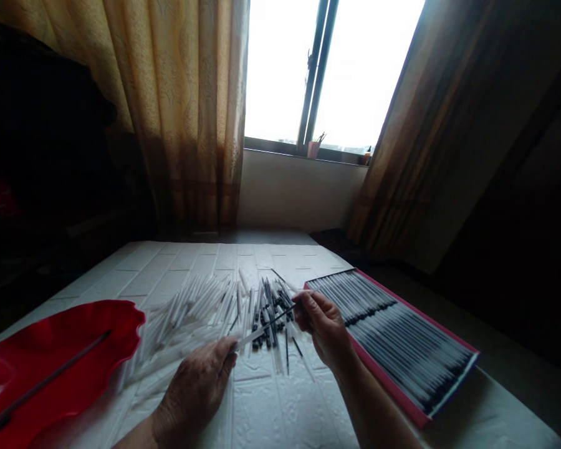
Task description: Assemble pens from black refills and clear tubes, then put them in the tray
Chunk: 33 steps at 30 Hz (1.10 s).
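My left hand (197, 381) pinches a translucent whitish pen barrel (250, 338) that points up to the right. My right hand (325, 325) pinches a thin dark pen refill (280, 315). The refill's lower end meets the barrel's upper end; how far inside it sits I cannot tell. Behind both hands lies a pile of black pen caps and dark refills (268, 302). Left of it spreads a loose heap of clear pen barrels (187, 312), some blurred.
A red scalloped tray (126, 318) with one dark pen in it stands at left. A pink-edged box (393, 383) with two rows of capped pens lies at right. The table (257, 411) has a white brick-pattern cover. Behind are a window (280, 75) and curtains (191, 93).
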Available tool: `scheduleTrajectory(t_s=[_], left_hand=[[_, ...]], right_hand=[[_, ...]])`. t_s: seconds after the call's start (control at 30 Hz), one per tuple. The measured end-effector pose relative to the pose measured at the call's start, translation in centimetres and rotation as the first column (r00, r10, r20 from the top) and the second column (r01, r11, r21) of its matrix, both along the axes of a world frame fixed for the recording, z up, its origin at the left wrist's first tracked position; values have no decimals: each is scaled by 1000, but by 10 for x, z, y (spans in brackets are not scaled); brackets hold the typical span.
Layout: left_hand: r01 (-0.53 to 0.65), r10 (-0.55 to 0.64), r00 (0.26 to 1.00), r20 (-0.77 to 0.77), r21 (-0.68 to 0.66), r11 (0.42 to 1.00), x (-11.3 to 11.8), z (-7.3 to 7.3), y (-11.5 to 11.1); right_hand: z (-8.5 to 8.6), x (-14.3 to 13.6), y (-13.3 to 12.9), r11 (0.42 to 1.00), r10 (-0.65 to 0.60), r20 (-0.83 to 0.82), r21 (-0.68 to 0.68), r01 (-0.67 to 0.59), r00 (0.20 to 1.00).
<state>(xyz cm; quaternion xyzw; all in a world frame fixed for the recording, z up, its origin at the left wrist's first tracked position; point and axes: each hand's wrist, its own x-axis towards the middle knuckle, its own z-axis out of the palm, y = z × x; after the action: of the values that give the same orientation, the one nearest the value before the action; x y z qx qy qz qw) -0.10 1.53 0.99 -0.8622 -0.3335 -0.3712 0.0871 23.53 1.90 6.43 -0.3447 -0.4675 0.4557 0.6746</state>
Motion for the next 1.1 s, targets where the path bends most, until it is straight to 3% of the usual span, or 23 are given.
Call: scheduleTrajectory(t_s=[0.3,0.4,0.47,0.53,0.57,0.63,0.67,0.73,0.93,1.1], left_hand=[[-3,3,1000,29,10,1000,0,-1,0],[11,-12,999,51,8,1000,0,1,-1],[19,-20,998,66,5,1000,0,3,-2],[22,-22,996,84,0,1000,0,4,-2],[20,-20,995,93,-3,1000,0,4,-2],[18,-17,994,108,-8,1000,-1,4,-2],[19,-18,993,113,-6,1000,-1,4,-1],[24,-24,993,119,-1,1000,-1,2,-1],[24,-21,993,117,-29,999,-1,-4,1],[-3,12,992,125,-69,998,-3,-8,3]], right_hand=[[-1,-3,-1,999,47,114,-6,-46,992],[0,-5,-5,981,192,238,-71,-180,952],[-1,-3,-6,937,348,342,-148,-316,873],[-4,1,-4,913,409,444,-186,-364,797],[-7,4,-1,935,354,523,-171,-311,776],[-13,12,6,994,111,699,-71,-85,707],[-15,16,9,999,-22,771,-3,38,637],[-20,21,14,981,-159,853,79,179,497],[-23,15,12,979,-84,969,37,201,231],[-21,7,10,975,-62,995,43,216,83]])
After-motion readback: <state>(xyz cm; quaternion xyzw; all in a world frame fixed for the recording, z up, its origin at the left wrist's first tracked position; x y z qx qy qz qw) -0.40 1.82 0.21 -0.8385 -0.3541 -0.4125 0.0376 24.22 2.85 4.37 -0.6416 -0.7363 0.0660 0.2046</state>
